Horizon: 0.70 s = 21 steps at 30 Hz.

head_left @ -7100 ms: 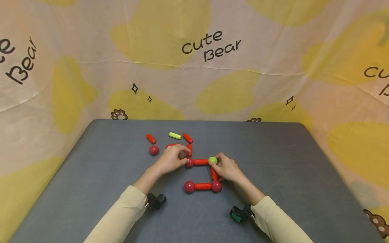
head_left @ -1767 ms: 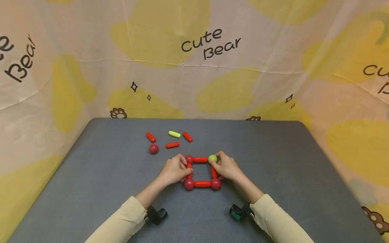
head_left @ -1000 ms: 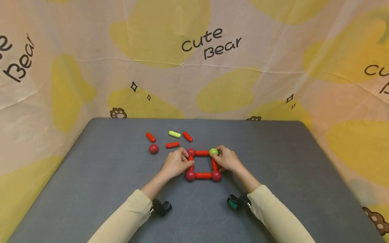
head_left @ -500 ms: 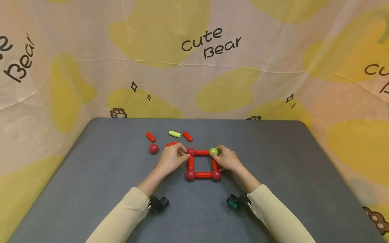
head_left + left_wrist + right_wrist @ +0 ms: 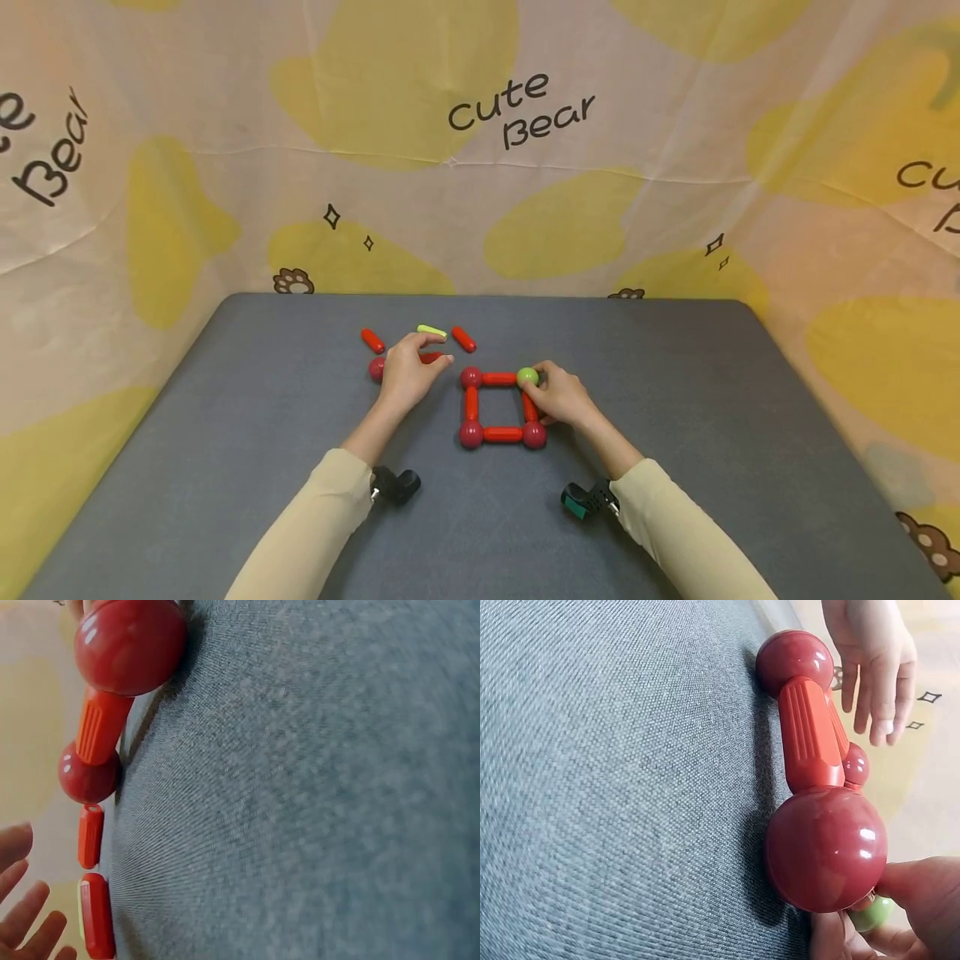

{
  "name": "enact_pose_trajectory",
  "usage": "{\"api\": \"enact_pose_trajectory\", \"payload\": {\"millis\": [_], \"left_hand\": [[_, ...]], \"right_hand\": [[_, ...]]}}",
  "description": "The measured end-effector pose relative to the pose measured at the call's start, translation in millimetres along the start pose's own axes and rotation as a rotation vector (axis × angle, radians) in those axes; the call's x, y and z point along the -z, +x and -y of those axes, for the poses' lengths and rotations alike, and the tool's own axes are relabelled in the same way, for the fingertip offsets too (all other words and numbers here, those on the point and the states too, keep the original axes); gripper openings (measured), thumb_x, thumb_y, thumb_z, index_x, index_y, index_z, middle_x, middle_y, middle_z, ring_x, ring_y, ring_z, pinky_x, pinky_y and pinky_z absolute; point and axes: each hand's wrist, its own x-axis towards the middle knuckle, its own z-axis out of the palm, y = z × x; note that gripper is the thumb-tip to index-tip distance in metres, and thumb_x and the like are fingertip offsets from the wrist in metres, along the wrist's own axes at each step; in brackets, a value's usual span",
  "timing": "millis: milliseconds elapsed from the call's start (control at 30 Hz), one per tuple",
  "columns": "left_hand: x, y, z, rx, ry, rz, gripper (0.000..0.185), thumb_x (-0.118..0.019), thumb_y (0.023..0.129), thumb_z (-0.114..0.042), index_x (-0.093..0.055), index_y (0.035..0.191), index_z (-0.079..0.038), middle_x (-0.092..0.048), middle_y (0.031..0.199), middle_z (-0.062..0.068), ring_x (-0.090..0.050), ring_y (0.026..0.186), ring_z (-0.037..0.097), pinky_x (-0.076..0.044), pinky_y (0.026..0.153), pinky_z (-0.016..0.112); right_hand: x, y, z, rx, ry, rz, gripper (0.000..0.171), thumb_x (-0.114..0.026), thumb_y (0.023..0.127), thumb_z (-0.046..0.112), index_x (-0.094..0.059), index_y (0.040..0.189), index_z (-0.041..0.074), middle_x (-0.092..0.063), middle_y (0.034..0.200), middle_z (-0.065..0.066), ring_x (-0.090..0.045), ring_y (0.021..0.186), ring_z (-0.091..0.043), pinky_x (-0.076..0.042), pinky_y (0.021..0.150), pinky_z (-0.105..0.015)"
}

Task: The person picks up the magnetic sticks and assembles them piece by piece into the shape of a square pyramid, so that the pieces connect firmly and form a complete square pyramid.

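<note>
Centre frame on the grey felt counter (image 5: 675, 433), the square of red plastic rods and balls (image 5: 501, 406) lies flat. Right hand (image 5: 564, 398) pinches its green ball corner (image 5: 527, 376); left hand (image 5: 407, 372), fingers loose, hovers over a loose red rod (image 5: 431, 357). Light, stiff, glossy pieces: likely slippery, best gripped at the balls.

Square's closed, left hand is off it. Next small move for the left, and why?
Probably close the left hand on the loose red stick under its fingertips: its fingers are relaxed over it, while the right hand steadies the square at the green ball.

"Cute Bear" printed repeatedly on backdrop cloth (image 5: 480, 192).
</note>
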Motion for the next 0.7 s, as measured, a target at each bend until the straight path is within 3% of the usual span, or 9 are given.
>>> {"api": "enact_pose_trajectory", "payload": {"millis": [500, 700], "left_hand": [[-8.0, 3.2, 6.9, 0.133, 0.135, 0.036, 0.038, -0.076, 0.074, -0.021, -0.066, 0.109, -0.012, -0.063, 0.107, 0.007, -0.058, 0.100, 0.025, -0.046, 0.082, 0.041], [-9.6, 3.3, 6.9, 0.131, 0.185, 0.048, 0.029, -0.074, 0.075, -0.017, -0.068, 0.103, -0.012, -0.063, 0.100, 0.008, -0.059, 0.093, 0.026, -0.046, 0.077, 0.040]], "right_hand": [[-0.4, -0.9, 0.3, 0.001, 0.001, 0.004, 0.042, -0.060, 0.088, 0.026, -0.051, 0.120, 0.001, -0.055, 0.070, -0.005, -0.056, 0.040, -0.009, -0.048, 0.042, -0.026], [-0.4, -0.2, -0.2, 0.004, -0.006, -0.002, 0.042, -0.060, 0.088, 0.026, -0.051, 0.120, 0.001, -0.055, 0.070, -0.005, -0.057, 0.041, -0.009, -0.048, 0.042, -0.026]]}}
